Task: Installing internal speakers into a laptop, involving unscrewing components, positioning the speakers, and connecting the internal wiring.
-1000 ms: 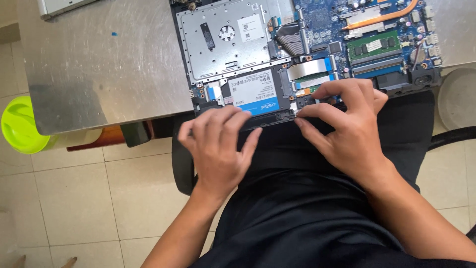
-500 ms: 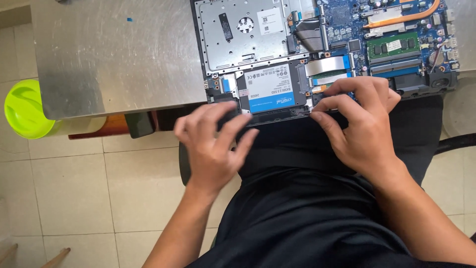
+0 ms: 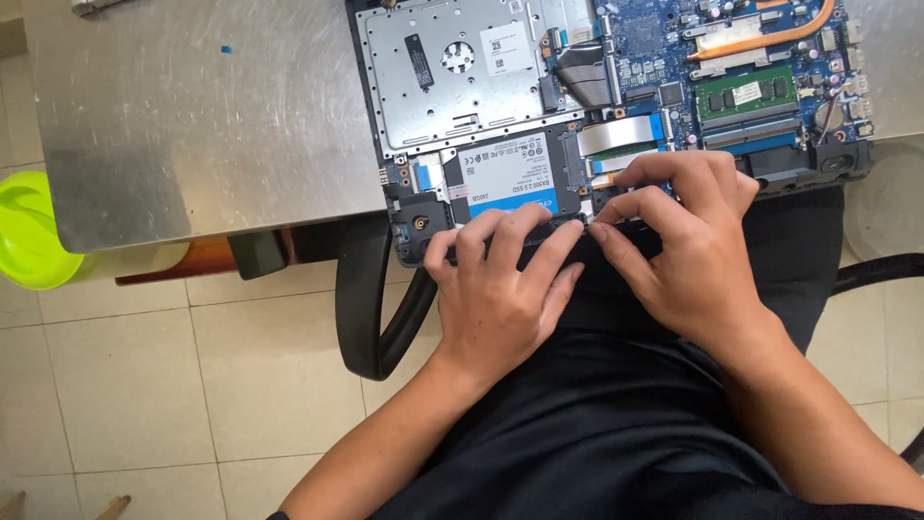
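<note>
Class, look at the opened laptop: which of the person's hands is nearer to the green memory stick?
Right. The right hand lies just below and left of the green memory stick. The left hand rests farther left, below the blue-labelled drive.

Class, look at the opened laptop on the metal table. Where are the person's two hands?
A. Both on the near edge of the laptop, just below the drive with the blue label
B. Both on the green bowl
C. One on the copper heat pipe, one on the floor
A: the left hand and right hand both rest their fingertips on the laptop's near edge, just below the blue-labelled drive.
</note>
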